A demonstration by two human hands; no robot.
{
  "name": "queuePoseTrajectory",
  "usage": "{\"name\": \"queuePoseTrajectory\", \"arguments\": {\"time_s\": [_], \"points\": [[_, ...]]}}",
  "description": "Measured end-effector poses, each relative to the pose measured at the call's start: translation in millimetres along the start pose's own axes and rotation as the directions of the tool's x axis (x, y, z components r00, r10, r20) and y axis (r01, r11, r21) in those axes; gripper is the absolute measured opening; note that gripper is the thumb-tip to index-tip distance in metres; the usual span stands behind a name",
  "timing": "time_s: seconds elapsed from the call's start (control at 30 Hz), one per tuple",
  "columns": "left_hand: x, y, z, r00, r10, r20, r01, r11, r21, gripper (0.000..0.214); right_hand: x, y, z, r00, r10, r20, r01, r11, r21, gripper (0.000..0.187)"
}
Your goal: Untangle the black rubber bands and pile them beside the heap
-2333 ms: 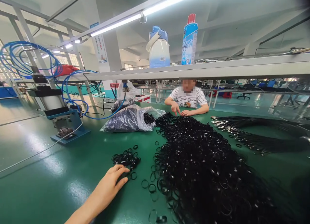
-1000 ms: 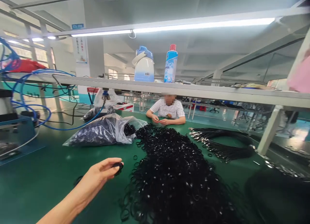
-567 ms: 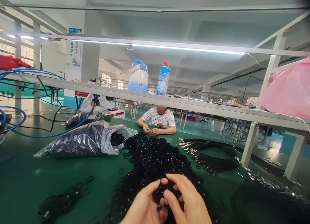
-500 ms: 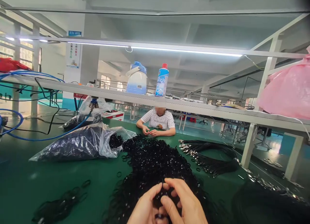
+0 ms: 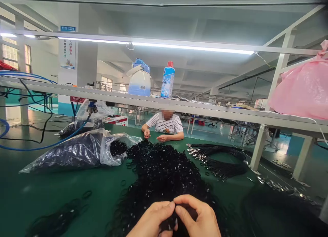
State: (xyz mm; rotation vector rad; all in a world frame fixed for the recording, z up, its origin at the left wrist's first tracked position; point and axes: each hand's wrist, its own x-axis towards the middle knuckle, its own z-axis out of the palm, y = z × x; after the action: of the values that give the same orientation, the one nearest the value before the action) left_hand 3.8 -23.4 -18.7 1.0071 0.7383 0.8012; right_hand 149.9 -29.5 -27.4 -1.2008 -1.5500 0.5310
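My left hand and my right hand meet at the near edge of a big heap of small black rings. Thumb and fingers of both are pinched together, their tips touching. Something small and black, apparently one of the rings, is between them, mostly hidden by the fingers. More dark pieces show below, in the curl of my left hand. A smaller cluster of black rings lies to the left on the green table.
A clear plastic bag of black rings lies open beside the heap. Bundled black cords with metal ends are at right. Opposite sits a person in a striped shirt. A shelf crosses overhead, bearing a jug, spray can and pink bag.
My fingers have closed from a looser, cupped pose into a tight pinch with tips together. The view has shifted slightly. The other person's hands have moved apart.
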Motion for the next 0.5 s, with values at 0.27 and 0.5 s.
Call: {"name": "queuePoseTrajectory", "arguments": {"time_s": [0.27, 0.5], "points": [[-8.4, 12.5, 0.1, 0.973, 0.019, -0.232, -0.028, 0.999, -0.033, 0.023, 9.7, -2.4, -13.4, 0.986, 0.116, 0.122, -0.150, 0.934, 0.324, 0.017], [-7.9, 7.3, -3.1, 0.980, 0.082, -0.178, -0.034, 0.966, 0.258, 0.041, 8.8, 0.1, -11.0, 0.971, 0.157, 0.178, -0.209, 0.920, 0.330, 0.022]]}}
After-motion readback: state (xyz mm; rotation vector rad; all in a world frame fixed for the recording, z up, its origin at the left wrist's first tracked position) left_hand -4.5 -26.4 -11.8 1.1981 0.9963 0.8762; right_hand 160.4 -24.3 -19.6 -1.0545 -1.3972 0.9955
